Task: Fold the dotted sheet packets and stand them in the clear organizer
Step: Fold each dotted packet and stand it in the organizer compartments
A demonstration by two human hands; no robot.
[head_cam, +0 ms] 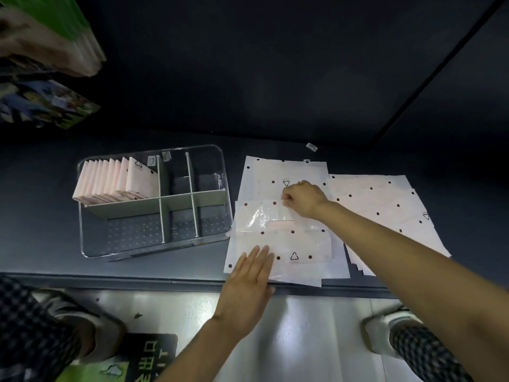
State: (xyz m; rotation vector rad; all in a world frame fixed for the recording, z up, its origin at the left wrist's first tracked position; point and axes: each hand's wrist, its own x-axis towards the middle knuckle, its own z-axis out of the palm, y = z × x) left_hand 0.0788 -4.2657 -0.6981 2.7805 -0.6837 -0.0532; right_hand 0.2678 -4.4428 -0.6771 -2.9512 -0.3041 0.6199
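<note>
- Clear organizer [154, 241] at left on desk [41, 216]; folded packets fill its far-left compartment.
- Left hand [248, 279], fingers flat, pins near edge of top dotted packet [289, 244].
- Right hand [303, 199], fingers pinching far edge; fold runs far-to-near toward left hand.

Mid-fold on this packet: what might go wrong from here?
1. The packet overhangs the table edge under the flat left hand; it may slip off.
2. The right hand pinches only glossy film, so the fold may skew.
3. The organizer has one section packed with folded packets; another may not fit there.
</note>
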